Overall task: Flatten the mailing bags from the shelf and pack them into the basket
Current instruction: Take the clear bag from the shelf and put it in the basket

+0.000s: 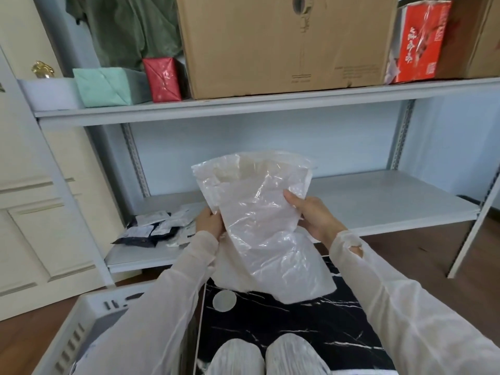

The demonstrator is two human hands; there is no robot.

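Grey metal shelving [243,106] fills the background, its upper level carrying a cardboard box [286,44]. Both hands hold a crinkled translucent mailing bag [259,220] up over a black marbled tabletop [311,326]: the left hand [209,221] grips its left edge, the right hand [315,215] pinches its right side. More mailing bags [159,227] lie heaped on the lower shelf. A white basket [89,320] sits at lower left.
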